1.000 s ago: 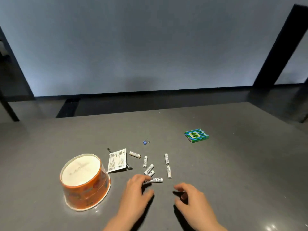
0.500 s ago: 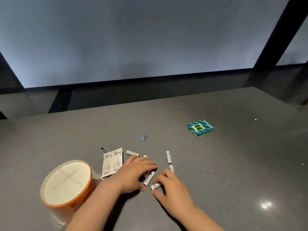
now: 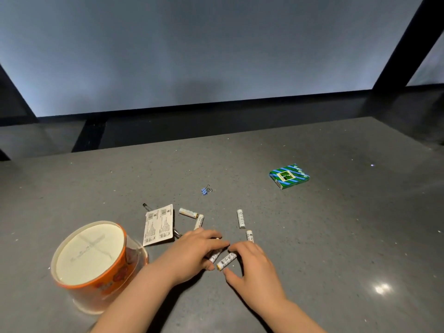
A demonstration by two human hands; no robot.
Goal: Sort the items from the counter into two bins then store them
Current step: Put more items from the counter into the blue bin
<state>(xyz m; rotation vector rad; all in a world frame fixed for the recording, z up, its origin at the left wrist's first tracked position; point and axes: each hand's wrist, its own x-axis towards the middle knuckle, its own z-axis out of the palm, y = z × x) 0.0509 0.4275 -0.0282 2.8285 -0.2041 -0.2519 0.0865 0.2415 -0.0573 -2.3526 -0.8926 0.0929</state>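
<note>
batteries (image 3: 226, 260) lie scattered on a grey counter (image 3: 336, 236), most of them just right of a white printed card (image 3: 158, 224), which serves as the landmark here. one battery lies between the two hands, right of the card and nearer the viewer. the right hand (image 3: 252, 267) has curled fingers and thumb around it, seemingly pinching it. the left hand (image 3: 194, 253) sits beside the card's near right corner, fingers curled over another battery (image 3: 214, 255); whether it truly grips it cannot be told. two more batteries lie just right of the card's far edge, two more further right. a blue clip (image 3: 206, 190) lies beyond the card. a green box (image 3: 289, 176) sits well to the card's right and further away. an orange tub (image 3: 93, 263) stands upside down left of the card, nearer the viewer. a dark pen (image 3: 147, 207) pokes out from under the card.

risk: batteries are round and smooth, so a loose pinch could let one roll across the counter, and a sweeping hand could knock others away. the tub is inverted, so nothing can go in until it is turned over.

compared with half a second ago, the hands have closed in around the near batteries and the right hand now brackets one. a second ago both hands were nearer the viewer, only reaching.
</note>
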